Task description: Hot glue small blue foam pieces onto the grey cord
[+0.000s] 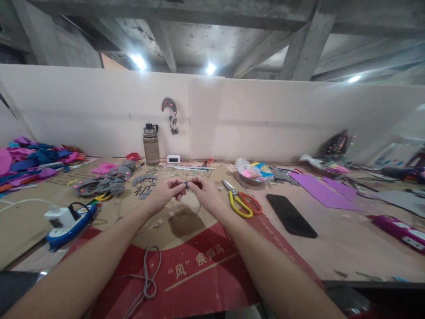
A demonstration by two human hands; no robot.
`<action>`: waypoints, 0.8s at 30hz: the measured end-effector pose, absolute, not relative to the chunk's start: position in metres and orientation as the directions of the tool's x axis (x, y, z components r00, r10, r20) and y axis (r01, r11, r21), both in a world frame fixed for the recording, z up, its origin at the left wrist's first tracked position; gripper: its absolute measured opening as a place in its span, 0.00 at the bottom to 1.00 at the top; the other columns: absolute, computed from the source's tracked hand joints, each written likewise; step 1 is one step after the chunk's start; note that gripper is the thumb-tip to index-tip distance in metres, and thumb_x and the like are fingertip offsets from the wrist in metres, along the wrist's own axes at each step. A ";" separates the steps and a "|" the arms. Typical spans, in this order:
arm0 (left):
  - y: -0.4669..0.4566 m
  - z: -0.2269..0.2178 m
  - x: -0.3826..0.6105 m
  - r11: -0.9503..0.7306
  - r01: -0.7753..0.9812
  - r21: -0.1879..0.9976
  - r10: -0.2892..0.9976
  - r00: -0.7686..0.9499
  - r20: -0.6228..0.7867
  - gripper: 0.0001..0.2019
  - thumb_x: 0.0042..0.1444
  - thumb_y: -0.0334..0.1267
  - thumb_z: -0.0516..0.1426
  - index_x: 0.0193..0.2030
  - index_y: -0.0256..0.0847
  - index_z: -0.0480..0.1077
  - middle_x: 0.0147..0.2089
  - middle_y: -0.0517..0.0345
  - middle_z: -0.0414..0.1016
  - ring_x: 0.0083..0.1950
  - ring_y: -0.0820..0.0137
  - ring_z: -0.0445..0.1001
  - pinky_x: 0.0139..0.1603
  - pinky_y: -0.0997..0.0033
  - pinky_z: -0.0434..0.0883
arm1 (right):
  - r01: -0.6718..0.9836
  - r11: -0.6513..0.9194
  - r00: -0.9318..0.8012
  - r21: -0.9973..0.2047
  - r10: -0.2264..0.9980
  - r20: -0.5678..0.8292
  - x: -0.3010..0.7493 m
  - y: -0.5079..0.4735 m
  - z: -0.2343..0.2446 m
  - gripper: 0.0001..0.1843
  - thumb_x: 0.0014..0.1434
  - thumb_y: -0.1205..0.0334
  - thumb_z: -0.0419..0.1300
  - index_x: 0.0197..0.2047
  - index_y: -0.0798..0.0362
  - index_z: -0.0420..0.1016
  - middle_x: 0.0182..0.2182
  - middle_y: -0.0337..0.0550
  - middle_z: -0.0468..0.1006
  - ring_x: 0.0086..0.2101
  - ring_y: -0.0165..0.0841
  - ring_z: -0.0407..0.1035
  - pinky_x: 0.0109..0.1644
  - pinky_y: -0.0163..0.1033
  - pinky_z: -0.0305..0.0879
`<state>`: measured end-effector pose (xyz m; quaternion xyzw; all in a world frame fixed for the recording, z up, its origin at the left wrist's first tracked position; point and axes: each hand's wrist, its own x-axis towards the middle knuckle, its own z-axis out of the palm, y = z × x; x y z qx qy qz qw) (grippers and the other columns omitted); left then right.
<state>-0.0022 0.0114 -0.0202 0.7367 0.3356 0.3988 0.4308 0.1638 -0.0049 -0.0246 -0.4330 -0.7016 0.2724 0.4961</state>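
Near the middle of the head view, my left hand (166, 192) and my right hand (205, 194) meet fingertip to fingertip. Both are closed in a pinch on a small dark grey piece (186, 184), mostly covered by the fingers. A thin grey cord (195, 210) runs below my right hand. More grey cord (146, 274) lies looped on the red part of the cardboard sheet (202, 279) beneath my forearms. Flat grey cut pieces (145, 178) rest just beyond my left hand. Scissors (241, 201) with yellow and orange handles lie open right of my right hand.
A black phone (291, 215) lies right of the scissors, with purple sheets (327, 190) beyond. A bowl (254, 177) holds bagged bits. Left are a power strip (71, 226), a grey heap with pink dots (113, 179) and a bottle (151, 144). A grey crescent ornament (169, 105) hangs on the partition.
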 end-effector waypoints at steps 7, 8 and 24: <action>0.015 -0.025 0.000 -0.220 -0.043 0.975 0.882 0.417 0.218 0.15 0.53 0.47 0.55 0.29 0.35 0.69 0.27 0.56 0.71 0.23 0.77 0.65 0.25 0.75 0.61 | 0.286 0.386 -0.041 -0.877 0.919 0.391 0.164 -0.004 -0.026 0.10 0.50 0.56 0.54 0.26 0.54 0.66 0.21 0.34 0.63 0.24 0.26 0.57 0.29 0.33 0.53; 0.016 -0.025 0.000 -0.188 -0.093 0.978 0.887 0.412 0.210 0.15 0.53 0.47 0.54 0.30 0.35 0.70 0.27 0.55 0.71 0.23 0.76 0.66 0.25 0.75 0.61 | 0.243 0.358 -0.043 -0.902 0.932 0.359 0.164 -0.003 -0.026 0.10 0.49 0.56 0.54 0.26 0.54 0.66 0.20 0.34 0.62 0.23 0.25 0.56 0.28 0.33 0.53; 0.004 -0.017 0.004 -0.148 -0.227 0.963 0.866 0.440 0.237 0.08 0.48 0.39 0.60 0.30 0.35 0.70 0.26 0.58 0.72 0.23 0.78 0.66 0.27 0.76 0.62 | -0.255 0.201 -0.153 -0.946 0.957 0.245 0.159 -0.014 -0.021 0.12 0.47 0.56 0.59 0.25 0.54 0.61 0.19 0.31 0.58 0.19 0.21 0.50 0.23 0.30 0.45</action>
